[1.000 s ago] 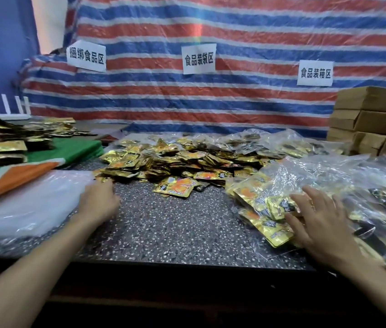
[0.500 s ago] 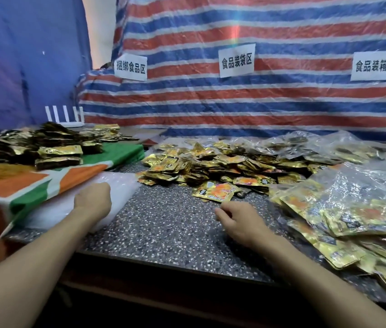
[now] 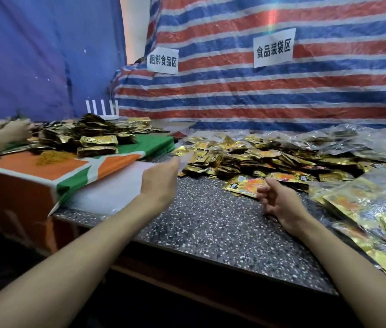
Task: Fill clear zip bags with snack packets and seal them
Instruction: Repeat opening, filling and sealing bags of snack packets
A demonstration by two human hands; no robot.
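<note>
Left hand (image 3: 161, 183) held a clear plastic zip bag (image 3: 184, 159) beside the gold foil packet heap (image 3: 246, 159), right hand (image 3: 277, 202) hung loose, empty. Probably needed the mouth spread first.

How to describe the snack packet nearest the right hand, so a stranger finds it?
On the speckled grey stone counter lies a heap of gold foil packets. The flat gold packet with an orange picture lies foremost, on bare counter, not stacked.

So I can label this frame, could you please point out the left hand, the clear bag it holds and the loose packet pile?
left hand (image 3: 161, 185): head view, back of the hand.
clear bag (image 3: 185, 160): head view, corner above the fingers.
loose packet pile (image 3: 246, 157): head view, middle of the heap.
</note>
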